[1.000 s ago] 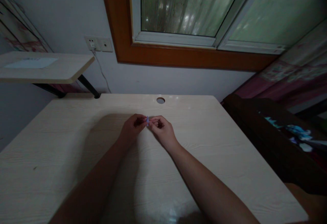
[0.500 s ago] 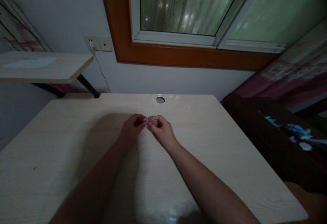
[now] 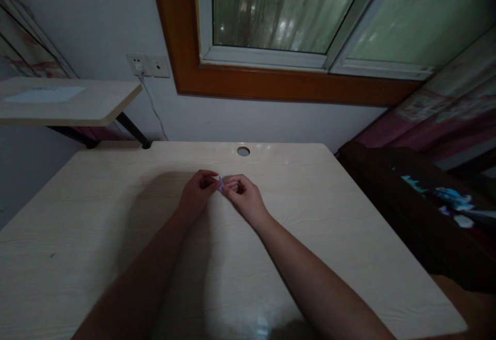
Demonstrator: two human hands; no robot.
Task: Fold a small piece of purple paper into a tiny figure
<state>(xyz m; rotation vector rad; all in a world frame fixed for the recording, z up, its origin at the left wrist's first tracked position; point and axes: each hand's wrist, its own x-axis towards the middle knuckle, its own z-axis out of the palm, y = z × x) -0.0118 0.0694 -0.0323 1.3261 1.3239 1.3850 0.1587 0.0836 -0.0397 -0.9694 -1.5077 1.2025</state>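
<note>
A small, thin, pale purple piece (image 3: 221, 183) is between my two hands above the desk; its kind is too small to make out. My right hand (image 3: 246, 195) pinches it between thumb and fingertips. From the other side, the thumb and fingers of my left hand (image 3: 197, 192) close on its left edge, with the index finger lifted a little. Both hands are low over the desktop, fingertips almost meeting. Most of the piece is hidden by the fingers.
The pale wood desk (image 3: 310, 216) has a round cable hole (image 3: 243, 151) near its back edge. A raised shelf (image 3: 112, 107) on black legs stands at the left, with a paper (image 3: 46, 94) on it. Behind are a socket (image 3: 137, 65) and a window. Dark furniture (image 3: 380, 190) is at the right.
My left index finger has lifted and opened slightly from the piece, and more of the purple shows. My right hand has hardly moved.
</note>
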